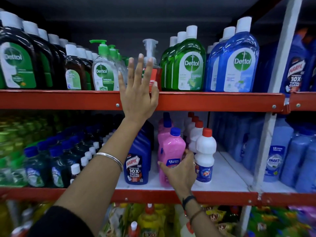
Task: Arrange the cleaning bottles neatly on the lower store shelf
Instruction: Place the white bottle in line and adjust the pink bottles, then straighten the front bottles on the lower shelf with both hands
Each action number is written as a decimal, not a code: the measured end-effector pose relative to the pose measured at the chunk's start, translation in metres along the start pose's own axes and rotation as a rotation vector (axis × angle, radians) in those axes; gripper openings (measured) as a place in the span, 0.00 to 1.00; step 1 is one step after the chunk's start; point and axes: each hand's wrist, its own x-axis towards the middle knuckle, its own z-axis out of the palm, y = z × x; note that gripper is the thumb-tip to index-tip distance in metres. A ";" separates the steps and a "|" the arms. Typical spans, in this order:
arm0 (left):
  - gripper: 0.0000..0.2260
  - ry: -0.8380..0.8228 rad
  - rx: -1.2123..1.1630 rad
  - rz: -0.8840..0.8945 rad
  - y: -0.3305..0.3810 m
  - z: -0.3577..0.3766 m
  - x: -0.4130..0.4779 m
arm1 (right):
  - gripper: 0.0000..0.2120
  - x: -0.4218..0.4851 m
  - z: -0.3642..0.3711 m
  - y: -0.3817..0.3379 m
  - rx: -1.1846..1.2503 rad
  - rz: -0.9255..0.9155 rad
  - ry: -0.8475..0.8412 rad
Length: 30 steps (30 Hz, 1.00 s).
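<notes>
On the lower white shelf (227,178) a pink bottle with a blue cap (171,147) stands at the front of a row of pink bottles. My right hand (179,170) is wrapped around its lower part. Right beside it stands a white bottle with a red cap (205,151), in front of more of the same. To the left is a dark blue Harpic bottle (136,161). My left hand (138,89) is raised with fingers spread, palm against the red edge of the upper shelf (222,101), holding nothing.
Rows of small blue-capped bottles (56,161) fill the lower shelf's left side. Light blue bottles (290,154) stand past the white upright (266,134) on the right. Dettol bottles (189,64) line the upper shelf. Yellow bottles (148,221) sit below.
</notes>
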 end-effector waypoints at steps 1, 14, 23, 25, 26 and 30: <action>0.26 0.001 0.003 0.002 0.000 0.000 0.000 | 0.41 0.000 0.004 0.001 -0.012 0.007 0.002; 0.26 0.002 0.012 0.007 0.001 0.000 -0.001 | 0.42 0.007 0.021 0.002 -0.154 -0.028 -0.010; 0.21 0.048 -0.117 0.055 0.014 -0.004 -0.023 | 0.39 0.004 -0.004 0.014 -0.100 -0.111 -0.139; 0.20 0.063 -0.345 0.157 0.027 -0.008 -0.045 | 0.33 -0.002 -0.023 0.024 0.137 -0.157 -0.164; 0.19 0.053 -0.453 0.184 0.036 -0.011 -0.058 | 0.30 -0.006 -0.034 0.031 0.272 -0.187 -0.139; 0.18 -0.087 -0.753 0.046 0.076 -0.013 -0.115 | 0.18 -0.001 -0.075 0.066 0.527 -0.197 0.052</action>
